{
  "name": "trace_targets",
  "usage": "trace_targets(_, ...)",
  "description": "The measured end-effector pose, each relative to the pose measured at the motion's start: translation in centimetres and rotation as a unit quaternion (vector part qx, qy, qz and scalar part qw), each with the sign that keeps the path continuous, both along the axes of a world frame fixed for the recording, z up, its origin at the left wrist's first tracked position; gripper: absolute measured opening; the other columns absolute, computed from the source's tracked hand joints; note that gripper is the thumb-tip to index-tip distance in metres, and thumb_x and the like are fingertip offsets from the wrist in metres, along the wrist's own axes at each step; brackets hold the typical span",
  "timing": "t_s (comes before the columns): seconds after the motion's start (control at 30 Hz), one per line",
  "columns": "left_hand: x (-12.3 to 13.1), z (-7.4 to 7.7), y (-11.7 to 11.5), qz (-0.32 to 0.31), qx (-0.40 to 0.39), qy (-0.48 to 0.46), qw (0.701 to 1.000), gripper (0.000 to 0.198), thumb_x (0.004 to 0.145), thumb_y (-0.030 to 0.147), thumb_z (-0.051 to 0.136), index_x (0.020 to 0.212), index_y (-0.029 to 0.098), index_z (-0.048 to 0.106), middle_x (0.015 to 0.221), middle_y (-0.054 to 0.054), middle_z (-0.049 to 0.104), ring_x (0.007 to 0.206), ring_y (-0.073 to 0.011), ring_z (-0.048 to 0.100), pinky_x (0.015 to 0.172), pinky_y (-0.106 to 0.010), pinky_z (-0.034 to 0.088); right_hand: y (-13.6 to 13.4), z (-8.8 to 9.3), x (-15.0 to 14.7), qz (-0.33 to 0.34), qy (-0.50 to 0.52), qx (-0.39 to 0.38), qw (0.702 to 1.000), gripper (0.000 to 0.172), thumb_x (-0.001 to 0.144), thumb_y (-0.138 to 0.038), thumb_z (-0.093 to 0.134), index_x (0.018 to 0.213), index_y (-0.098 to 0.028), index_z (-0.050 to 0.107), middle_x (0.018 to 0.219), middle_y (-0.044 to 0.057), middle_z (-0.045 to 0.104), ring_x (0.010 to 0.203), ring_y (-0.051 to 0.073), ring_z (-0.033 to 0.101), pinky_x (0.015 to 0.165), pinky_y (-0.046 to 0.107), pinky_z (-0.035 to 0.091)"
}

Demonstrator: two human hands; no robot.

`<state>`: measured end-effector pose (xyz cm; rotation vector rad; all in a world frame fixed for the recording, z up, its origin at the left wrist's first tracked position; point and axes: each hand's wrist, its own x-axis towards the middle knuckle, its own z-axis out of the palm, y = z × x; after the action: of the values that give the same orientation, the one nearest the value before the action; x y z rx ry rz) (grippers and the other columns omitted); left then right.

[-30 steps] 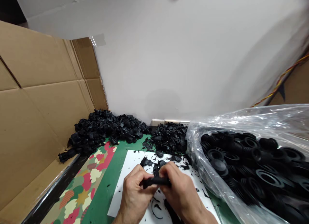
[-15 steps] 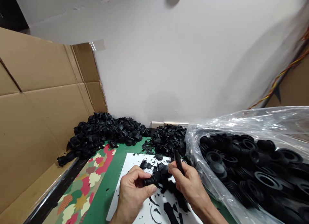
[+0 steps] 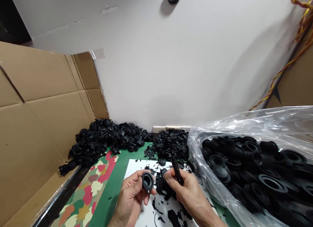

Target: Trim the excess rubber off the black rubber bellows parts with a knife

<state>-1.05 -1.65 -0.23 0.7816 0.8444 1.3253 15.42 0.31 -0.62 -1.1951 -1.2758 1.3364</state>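
Observation:
Between the fingers and thumb of my left hand (image 3: 133, 196) is a round black rubber part (image 3: 148, 181), its hollow open end facing up toward me. My right hand (image 3: 187, 191) is closed around a dark pen-like tool (image 3: 177, 171) that points up and away. Both hands are over a white sheet (image 3: 146, 217) strewn with black rubber scraps (image 3: 173, 217). The hands are apart, with the part a little left of the right fingertips. What lies under the right fingertips is hard to make out.
A clear plastic bag (image 3: 198, 155) of black ribbed rubber parts (image 3: 254, 158) stands at the right. Heaps of black pieces (image 3: 107, 135) and shavings (image 3: 171, 140) lie along the wall. Cardboard (image 3: 49, 116) rises at the left, beside a patterned strip (image 3: 90, 191) on the green surface (image 3: 107, 194).
My left hand has turned the black part so its round opening now shows, and its fingers have shifted. My right hand has moved slightly left and down, still holding the tool.

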Motion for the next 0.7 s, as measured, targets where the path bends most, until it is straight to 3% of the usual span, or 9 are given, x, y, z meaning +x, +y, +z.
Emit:
trace_targets(0.13, 0.07, -0.10, 0.08, -0.005, 0.004, -0.024, 1.000, 0.031, 0.066, 0.035, 0.078, 0.084, 0.011, 0.076, 0.076, -0.011, 0.072, 0.049, -0.0104, 0.058, 0.037, -0.014, 0.035, -0.18, 0.41, -0.21, 0.003, -0.009, 0.030, 1.000, 0.014, 0.070, -0.030, 0.054, 0.063, -0.018, 0.054, 0.054, -0.005, 0.040, 0.048, 0.010, 0.033, 0.045, 0.022, 0.025)
trace_targets(0.3, -0.04, -0.35, 0.25, -0.007, 0.003, -0.031, 0.999, 0.031, 0.070, 0.034, 0.075, 0.090, 0.010, 0.076, 0.064, -0.010, 0.070, 0.046, -0.0084, 0.053, 0.038, -0.013, 0.034, -0.46, 0.72, -0.41, 0.014, 0.002, 0.037, 0.999, 0.012, 0.069, -0.027, 0.053, 0.060, -0.018, 0.054, 0.053, -0.004, 0.046, 0.053, 0.013, 0.041, 0.050, 0.023, 0.032)
trace_targets(0.37, -0.10, -0.48, 0.31, -0.012, -0.003, -0.031, 0.999, 0.031, 0.071, 0.034, 0.075, 0.091, 0.010, 0.075, 0.061, -0.009, 0.069, 0.046, -0.0079, 0.052, 0.038, -0.013, 0.034, -0.48, 0.67, -0.51, 0.011, 0.003, 0.040, 0.999, 0.014, 0.070, -0.028, 0.055, 0.061, -0.017, 0.055, 0.053, -0.004, 0.047, 0.053, 0.013, 0.042, 0.050, 0.023, 0.033)
trace_targets(0.53, -0.03, -0.55, 0.32, -0.005, -0.005, -0.023, 1.000, 0.030, 0.067, 0.032, 0.078, 0.088, 0.011, 0.076, 0.077, -0.012, 0.072, 0.051, -0.0098, 0.057, 0.037, -0.014, 0.033, -0.32, 0.33, -0.72, 0.009, 0.005, 0.048, 0.999, 0.019, 0.071, -0.032, 0.057, 0.062, -0.016, 0.058, 0.053, -0.003, 0.048, 0.052, 0.013, 0.041, 0.049, 0.023, 0.033)
trace_targets(0.7, 0.05, -0.59, 0.27, 0.001, -0.009, -0.003, 1.000, 0.031, 0.066, 0.032, 0.079, 0.088, 0.010, 0.076, 0.066, -0.008, 0.068, 0.048, -0.0096, 0.056, 0.037, -0.015, 0.031, -0.29, 0.21, -0.91, 0.009, -0.004, 0.049, 0.999, 0.022, 0.072, -0.036, 0.057, 0.062, -0.016, 0.057, 0.054, -0.003, 0.048, 0.054, 0.013, 0.042, 0.051, 0.024, 0.034)
